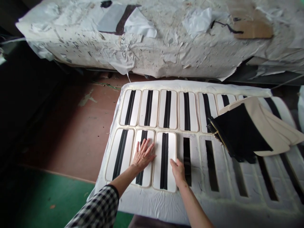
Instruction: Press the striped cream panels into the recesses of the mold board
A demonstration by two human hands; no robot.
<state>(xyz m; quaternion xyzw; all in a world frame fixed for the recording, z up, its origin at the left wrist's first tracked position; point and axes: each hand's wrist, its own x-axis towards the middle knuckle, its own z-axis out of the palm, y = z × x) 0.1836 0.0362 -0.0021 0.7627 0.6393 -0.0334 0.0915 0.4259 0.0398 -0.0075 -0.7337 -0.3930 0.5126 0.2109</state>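
My left hand [143, 154] lies flat, fingers spread, on a white round-cornered panel [148, 174] with a black strip down its middle. My right hand [178, 171] grips the right edge of the neighbouring white panel [156, 164], thumb on top; its other fingers are mostly hidden. That panel lies in the front row, with its own black strip running lengthwise. To the left, a similar panel [128, 148] sits apart from both hands. All of these rest on a cloth-covered table [142, 202].
Several matching panels [154, 104] form the back row. Beige pieces [268, 126] and black pieces with a gold zipper [239, 126] are piled at the right. Dark slots [212, 164] show in the cloth right of my hands. A paper-covered bench [152, 57] stands behind.
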